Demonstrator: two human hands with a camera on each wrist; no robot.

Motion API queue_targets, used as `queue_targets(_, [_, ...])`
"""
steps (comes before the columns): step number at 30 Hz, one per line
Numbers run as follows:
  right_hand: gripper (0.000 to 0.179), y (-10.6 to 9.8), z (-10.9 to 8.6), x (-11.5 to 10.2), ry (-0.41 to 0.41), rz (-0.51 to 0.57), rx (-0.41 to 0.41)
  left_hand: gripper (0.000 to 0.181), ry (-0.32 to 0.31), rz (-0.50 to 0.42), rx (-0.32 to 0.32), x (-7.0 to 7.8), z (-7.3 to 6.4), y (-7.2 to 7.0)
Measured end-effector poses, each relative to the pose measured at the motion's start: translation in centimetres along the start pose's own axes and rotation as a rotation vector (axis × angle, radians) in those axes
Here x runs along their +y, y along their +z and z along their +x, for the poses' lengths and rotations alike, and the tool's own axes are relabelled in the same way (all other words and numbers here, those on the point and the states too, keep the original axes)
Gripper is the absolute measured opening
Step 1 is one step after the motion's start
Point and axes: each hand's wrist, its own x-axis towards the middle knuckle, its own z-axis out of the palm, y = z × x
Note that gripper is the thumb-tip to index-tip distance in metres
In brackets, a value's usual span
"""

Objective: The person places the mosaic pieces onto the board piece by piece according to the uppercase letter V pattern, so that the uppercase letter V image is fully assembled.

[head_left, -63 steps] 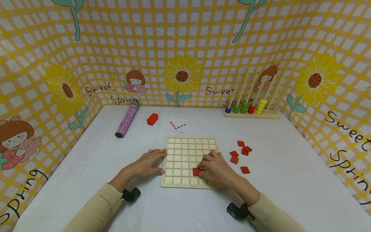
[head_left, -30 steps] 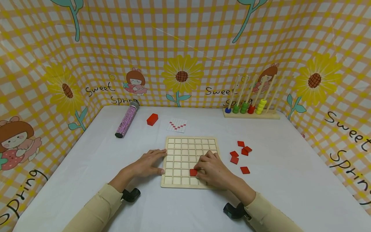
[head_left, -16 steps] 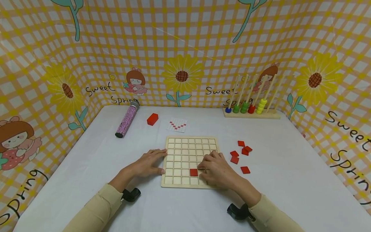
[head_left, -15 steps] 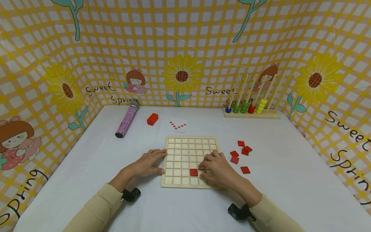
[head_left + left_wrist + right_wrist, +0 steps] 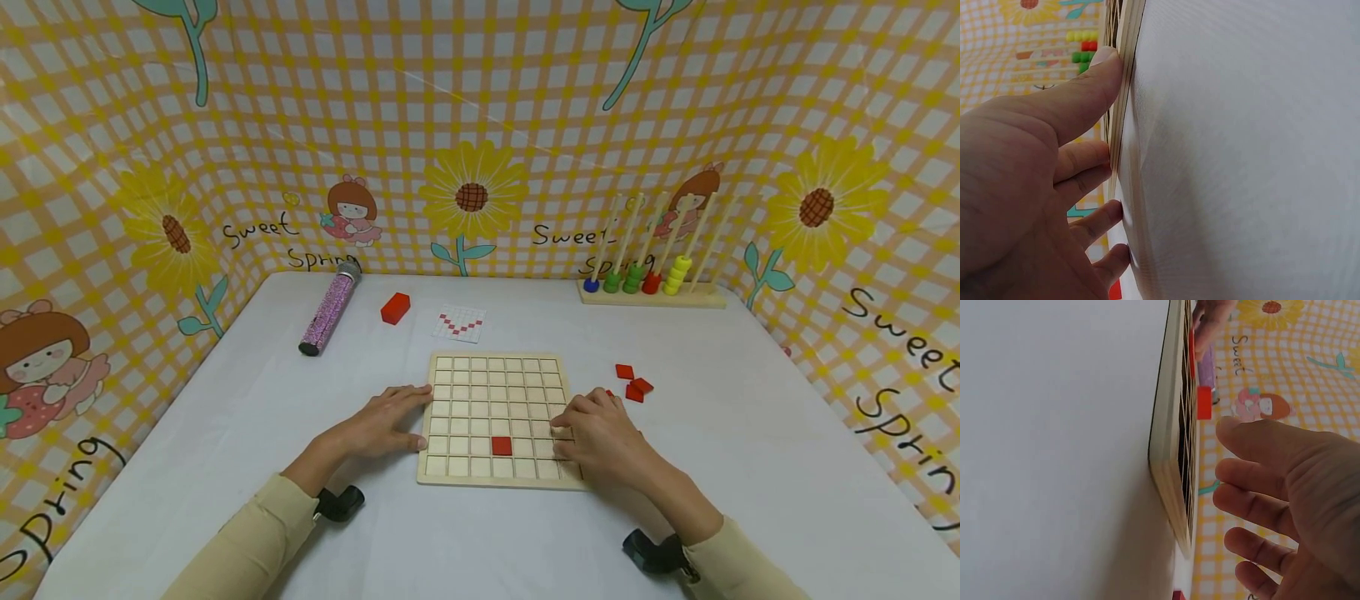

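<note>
A wooden grid board [image 5: 480,481] lies flat on the table. One red square tile [image 5: 502,447] sits in a cell of its second row from the front. My left hand [image 5: 382,423] rests against the board's left edge; in the left wrist view its thumb and fingertips touch the wooden rim [image 5: 1124,69]. Over the board's right edge hovers my right hand [image 5: 603,437]. Its fingers [image 5: 1254,506] are loosely bent and hold nothing in the right wrist view. Several loose red tiles [image 5: 624,372] lie right of the board, some of them hidden behind that hand.
Behind the board lies a small card [image 5: 459,325] printed with a red V pattern. A red block [image 5: 395,308] and a glittery pink microphone [image 5: 328,312] are at the back left. A bead abacus [image 5: 652,297] stands at the back right, before a patterned cloth wall.
My right hand slid the red tile slightly left into its cell, let it go and moved right to the board's edge. My left hand has stayed in place.
</note>
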Motion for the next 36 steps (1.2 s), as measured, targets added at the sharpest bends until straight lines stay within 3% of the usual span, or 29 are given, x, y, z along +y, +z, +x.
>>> queue_targets(16, [0.029,-1.7,-2.8,3.9,0.083,0.012,0.025,0.07,-0.023,-0.02,-0.007,0.2,0.0,0.0])
queue_targets(36, [0.037,-2.3,-4.0,6.6,0.177,-0.021,-0.005,0.071,-0.031,-0.027,-0.007,0.1,0.1,0.1])
